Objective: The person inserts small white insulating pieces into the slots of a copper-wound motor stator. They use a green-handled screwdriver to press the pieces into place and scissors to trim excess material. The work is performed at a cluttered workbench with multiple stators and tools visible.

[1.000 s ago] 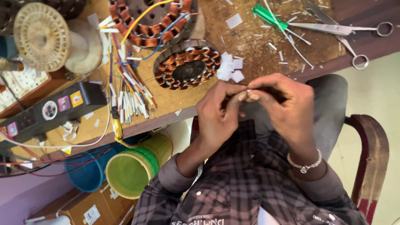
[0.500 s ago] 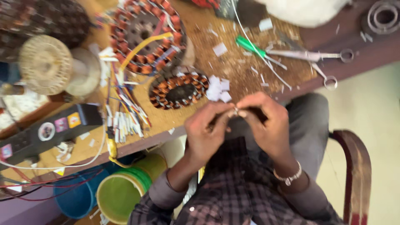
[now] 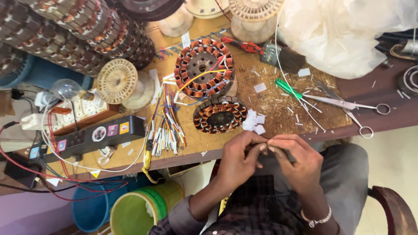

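Fingers (image 3: 261, 146) of left hand (image 3: 237, 161) and right hand (image 3: 296, 161) pinch one small pale piece (image 3: 266, 142) together above the lap, just off the surface (image 3: 278, 111). Two wound coils (image 3: 220, 114) lie finished-looking; work on the piece appears unfinished.

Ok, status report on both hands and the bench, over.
Left hand and right hand meet fingertip to fingertip, pinching something too small to tell. Smaller copper-wound stator just beyond on the bench, with white paper slips. Nothing between the hands.
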